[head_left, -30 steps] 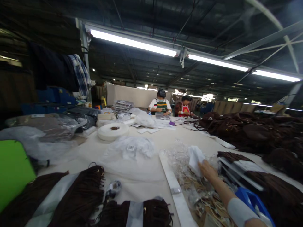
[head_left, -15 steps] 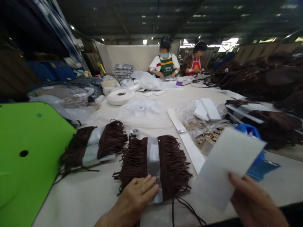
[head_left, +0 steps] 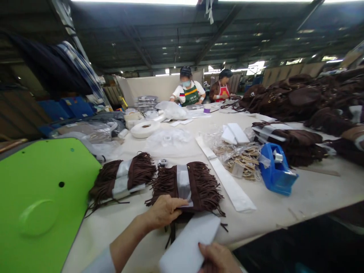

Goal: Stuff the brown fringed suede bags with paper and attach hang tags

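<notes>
A brown fringed bag (head_left: 199, 189) lies on the table in front of me, a clear plastic band across its middle. My left hand (head_left: 165, 210) grips its near edge at the band, and that edge is raised a little. In my right hand (head_left: 217, 258) is a white foam sheet (head_left: 190, 242), tilted, its far end close to the bag's near edge. Dark cords hang below the bag. A second brown fringed bag (head_left: 105, 178), also banded with plastic, rests to the left.
A green panel (head_left: 42, 204) stands at the left. On the right are a blue tape dispenser (head_left: 274, 170), tan tags (head_left: 244, 161), a white strip (head_left: 227, 180) and piled brown bags (head_left: 298, 96). A white roll (head_left: 145, 129) lies farther back. Two people work across the table.
My right hand has brought the white sheet from the right down to the bag's near side. My left hand has gone from lying flat on the band to gripping and raising the edge.
</notes>
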